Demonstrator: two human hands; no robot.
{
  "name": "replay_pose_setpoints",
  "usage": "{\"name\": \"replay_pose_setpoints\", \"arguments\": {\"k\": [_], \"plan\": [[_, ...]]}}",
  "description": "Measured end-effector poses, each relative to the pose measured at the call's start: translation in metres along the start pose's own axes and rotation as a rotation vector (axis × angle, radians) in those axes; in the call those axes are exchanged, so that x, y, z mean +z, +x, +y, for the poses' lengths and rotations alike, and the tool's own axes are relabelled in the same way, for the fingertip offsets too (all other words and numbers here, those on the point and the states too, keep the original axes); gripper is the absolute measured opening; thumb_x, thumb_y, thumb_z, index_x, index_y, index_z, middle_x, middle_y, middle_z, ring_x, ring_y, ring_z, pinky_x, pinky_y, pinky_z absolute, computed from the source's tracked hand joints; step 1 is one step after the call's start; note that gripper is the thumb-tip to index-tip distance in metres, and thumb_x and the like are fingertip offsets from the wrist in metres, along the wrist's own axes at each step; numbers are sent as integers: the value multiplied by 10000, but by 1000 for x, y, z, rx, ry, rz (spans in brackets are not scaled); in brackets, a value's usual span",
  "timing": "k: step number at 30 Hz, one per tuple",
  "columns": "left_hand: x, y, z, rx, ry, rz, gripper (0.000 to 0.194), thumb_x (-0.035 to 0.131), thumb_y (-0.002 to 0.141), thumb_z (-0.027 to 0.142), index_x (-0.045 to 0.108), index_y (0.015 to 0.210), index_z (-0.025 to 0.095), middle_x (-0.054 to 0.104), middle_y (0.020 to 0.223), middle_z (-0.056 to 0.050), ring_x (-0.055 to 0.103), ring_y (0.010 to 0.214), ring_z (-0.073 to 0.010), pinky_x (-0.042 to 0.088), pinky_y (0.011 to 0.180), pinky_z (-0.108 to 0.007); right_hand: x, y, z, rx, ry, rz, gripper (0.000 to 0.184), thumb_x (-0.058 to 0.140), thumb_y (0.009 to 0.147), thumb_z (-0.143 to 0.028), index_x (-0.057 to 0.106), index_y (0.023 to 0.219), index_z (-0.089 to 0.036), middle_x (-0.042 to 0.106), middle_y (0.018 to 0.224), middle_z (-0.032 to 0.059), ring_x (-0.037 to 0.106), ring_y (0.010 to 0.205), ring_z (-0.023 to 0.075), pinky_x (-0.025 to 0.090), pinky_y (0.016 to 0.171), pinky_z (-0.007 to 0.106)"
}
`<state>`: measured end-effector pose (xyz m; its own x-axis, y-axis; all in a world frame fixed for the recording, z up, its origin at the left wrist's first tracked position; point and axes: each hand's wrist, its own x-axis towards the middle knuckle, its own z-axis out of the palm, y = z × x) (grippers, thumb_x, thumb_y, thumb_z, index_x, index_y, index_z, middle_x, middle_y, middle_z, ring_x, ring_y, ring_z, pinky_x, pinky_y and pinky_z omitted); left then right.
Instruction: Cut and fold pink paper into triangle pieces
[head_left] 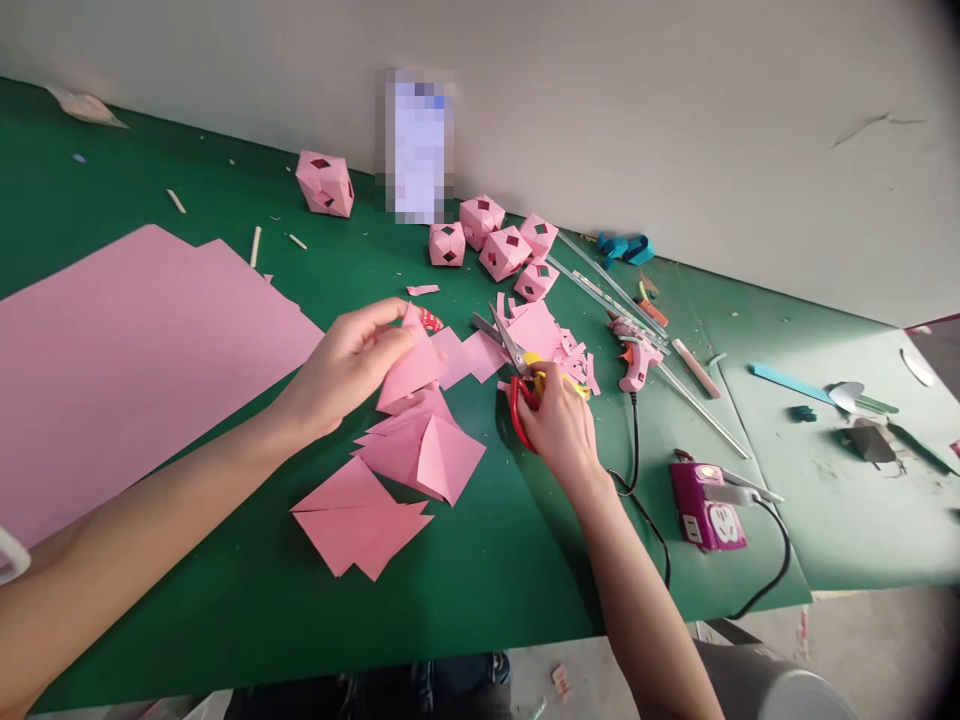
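Head view: a green worktop [487, 580] is seen, with large pink sheets [150, 370] laid on its left. Folded pink pieces [349, 510] are spread near the front. By the left hand, [352, 365] a pink paper piece [409, 370] is pinched between thumb and fingers, just above that spread; by the right hand, [566, 425] scissors [517, 360] are grasped at their red and yellow handles, blades parted and apart from the pinched paper. For a clean cut, it is judged, the paper is best held flat and taut, fingertips kept clear of the blades, and the edge fed deep towards the pivot. On the purple socket block [696, 500] no brand can be read; the upright panel [420, 150] is blurred, and no other writing can be made out
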<state>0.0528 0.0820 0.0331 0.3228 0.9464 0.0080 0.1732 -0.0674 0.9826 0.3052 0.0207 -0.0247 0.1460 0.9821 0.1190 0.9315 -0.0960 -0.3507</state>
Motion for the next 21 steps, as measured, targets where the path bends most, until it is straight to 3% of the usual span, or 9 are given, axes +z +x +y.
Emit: {"name": "replay_pose_setpoints", "arguments": {"k": [3,5,8,11,13,15,17,19,21], "plan": [[-15,-16,-9,-141,-90,17,277,580,993,461,589,858,220,694,843,-32,643,611,-156,507,504,-251,-5,-2,8,-99,-64,-27,419,489,998,-297,587,1360,-109,714,1136,208,667,1051,348,538,885,465],[-25,-28,-13,-228,-88,36,286,601,984,503,621,964,219,743,982,-79,684,635,-177,500,469,-255,-12,-10,2,-106,-114,7,427,465,1008,-260,616,1377,-108,663,1194,234,641,1107,368,534,950,520],[-35,-46,-21,-288,-73,35,236,658,951,436,634,1012,209,745,1027,-86,688,675,-175,488,483,-242,-21,-33,-22,-74,-98,110,421,501,1039,-444,705,1249,-142,619,1254,237,630,1135,381,551,956,546],[-37,-60,-29,-305,-70,-12,216,623,969,396,635,1080,211,748,995,-61,687,719,-173,505,568,-252,-17,-60,-49,-138,53,-11,670,684,907,-613,602,1387,-152,659,1259,213,645,1187,391,576,969,550],[-35,-66,-33,-298,-61,-33,226,587,984,405,629,1071,201,747,937,-47,664,666,-169,521,627,-286,-8,-74,-61,-156,122,-112,766,729,871,-589,520,1469,-157,683,1270,201,654,1206,389,581,979,556],[-33,-70,-36,-291,-68,-71,242,545,997,417,622,1046,193,728,848,-30,634,623,-168,520,657,-305,0,-81,-66,-106,202,-110,608,665,932,-449,525,1448,-158,708,1244,183,678,1176,357,586,973,543],[-31,-74,-38,-285,-89,-119,275,487,1018,427,619,1067,191,712,815,-23,622,619,-170,511,656,-307,1,-83,-67,-29,346,-62,449,581,970,-333,563,1388,-170,744,1124,138,722,1026,289,621,873,470],[-31,-76,-39,-275,-83,-150,315,445,1034,445,615,1119,193,694,788,-17,622,615,-174,497,624,-298,-3,-82,-70,27,516,3,365,581,966,-296,607,1318,-200,755,1010,85,725,868,229,627,756,386],[-32,-78,-39,-256,-15,-162,345,466,1028,461,599,1210,199,688,765,-9,622,604,-175,487,594,-289,-11,-82,-77,44,673,49,324,651,932,-297,653,1249,-230,763,986,62,721,830,204,621,730,346]]}}
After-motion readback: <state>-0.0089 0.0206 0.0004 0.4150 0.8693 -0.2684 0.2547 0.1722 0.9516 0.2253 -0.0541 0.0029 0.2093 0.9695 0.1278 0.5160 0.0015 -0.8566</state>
